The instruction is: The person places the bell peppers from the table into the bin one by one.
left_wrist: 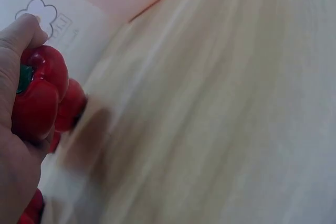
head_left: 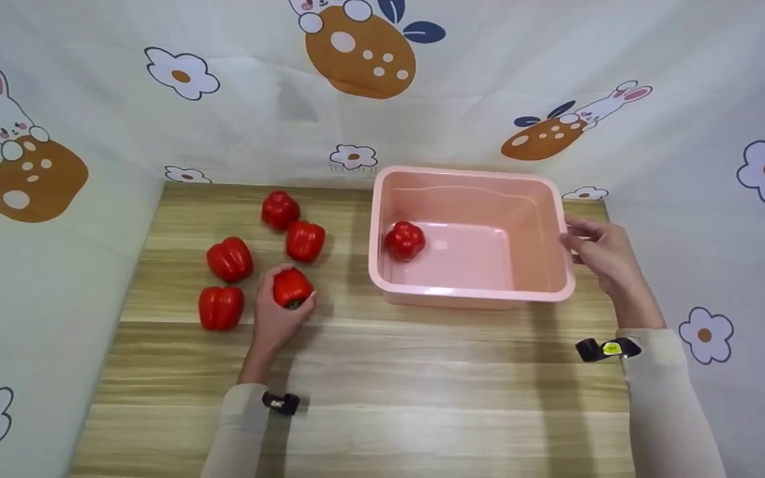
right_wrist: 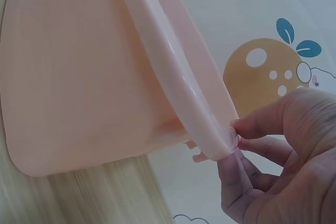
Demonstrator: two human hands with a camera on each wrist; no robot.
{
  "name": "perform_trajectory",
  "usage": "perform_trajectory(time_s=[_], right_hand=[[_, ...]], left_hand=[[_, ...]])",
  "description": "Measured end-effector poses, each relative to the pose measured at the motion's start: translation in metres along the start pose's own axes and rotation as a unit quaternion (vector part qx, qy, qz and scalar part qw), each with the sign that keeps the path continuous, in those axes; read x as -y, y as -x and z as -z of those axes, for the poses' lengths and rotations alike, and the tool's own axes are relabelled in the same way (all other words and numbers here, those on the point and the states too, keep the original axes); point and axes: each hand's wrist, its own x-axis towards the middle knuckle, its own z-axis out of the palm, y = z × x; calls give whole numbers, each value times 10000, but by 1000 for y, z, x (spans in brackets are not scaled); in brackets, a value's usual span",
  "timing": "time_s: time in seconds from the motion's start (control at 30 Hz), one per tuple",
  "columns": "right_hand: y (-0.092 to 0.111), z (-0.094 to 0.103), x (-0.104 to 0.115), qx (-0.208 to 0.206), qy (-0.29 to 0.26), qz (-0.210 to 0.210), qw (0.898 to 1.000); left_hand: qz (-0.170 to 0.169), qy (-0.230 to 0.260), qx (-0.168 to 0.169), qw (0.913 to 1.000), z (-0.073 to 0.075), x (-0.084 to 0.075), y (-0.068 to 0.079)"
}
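Left hand curls fingers round held pepper, thumb and fingers on opposite sides, likely for secure hold; stem faces person. Right hand pinches right rim of pink bin, probably to steady it. 1 boxed pepper sits near bin's left wall, leaving open floor rightward. 4 loose peppers lie left of and beyond held pepper. Table strip separates held pepper from bin; patterned cloth rises behind.
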Motion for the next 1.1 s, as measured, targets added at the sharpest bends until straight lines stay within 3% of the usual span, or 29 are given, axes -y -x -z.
perform_trajectory(time_s=[0.5, 0.87, 1.1], right_hand=[[-3, 3, -3, -33, 22, 92, 9999], [5, 6, -3, -24, -175, 194, 9997], [6, -1, -7, 57, -169, 151, 9997]], left_hand=[[-158, -3, 0, 9999, -4, -21, -6], [-140, 167, 315, 9993, -9, -44, -7], [-487, 258, 151, 9984, -8, -46, -6]])
